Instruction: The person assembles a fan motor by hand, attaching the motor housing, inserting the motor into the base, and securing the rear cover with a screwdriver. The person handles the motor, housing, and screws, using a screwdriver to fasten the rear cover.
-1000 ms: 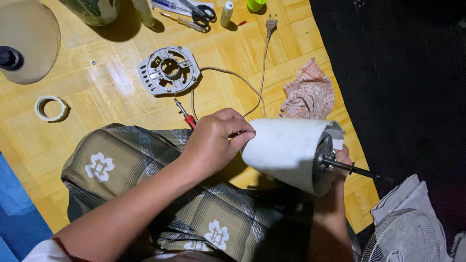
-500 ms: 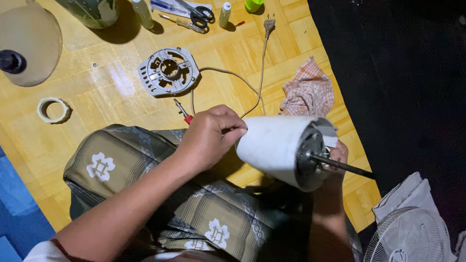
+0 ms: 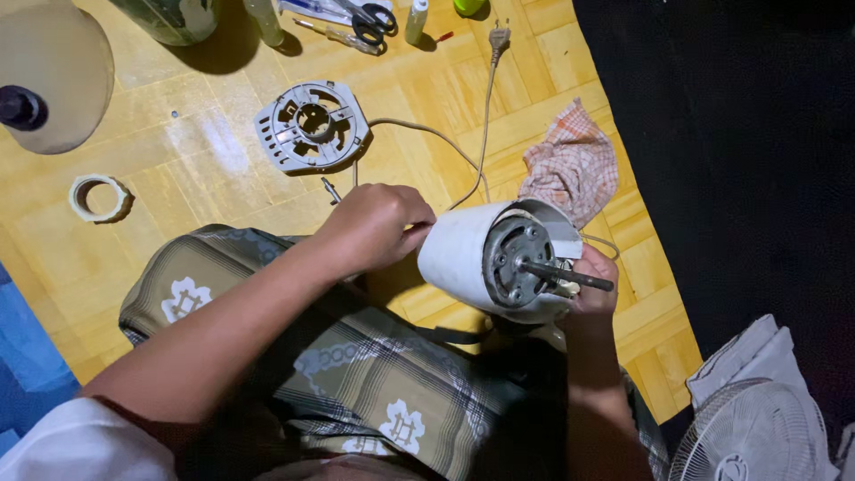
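The white fan motor housing (image 3: 463, 254) now sits turned more toward the camera than half a second ago, so its open end with the metal motor (image 3: 515, 263) and dark shaft (image 3: 570, 277) faces up where before it showed mostly its white side. It is held above the person's lap, over the patterned cloth (image 3: 356, 374). The left hand (image 3: 374, 227) is closed on the rear end of the housing; the right hand (image 3: 595, 285) grips its front rim beside the shaft, fingers curled beneath.

Around it on the wooden floor (image 3: 205, 169): a white fan grille (image 3: 757, 436) at the lower right, a round beige fan base (image 3: 53, 76) at the upper left, a grey plastic motor cover (image 3: 312, 125) ahead of the left hand, and a checked orange rag (image 3: 570, 165) just beyond the housing. A beige power cord (image 3: 481, 125) runs from the housing to its plug (image 3: 499, 37). A roll of tape (image 3: 96, 198) lies at the left. Scissors (image 3: 365, 22) and a small white bottle (image 3: 415, 20) lie along the top edge. The left hand hides most of a screwdriver (image 3: 331, 190).
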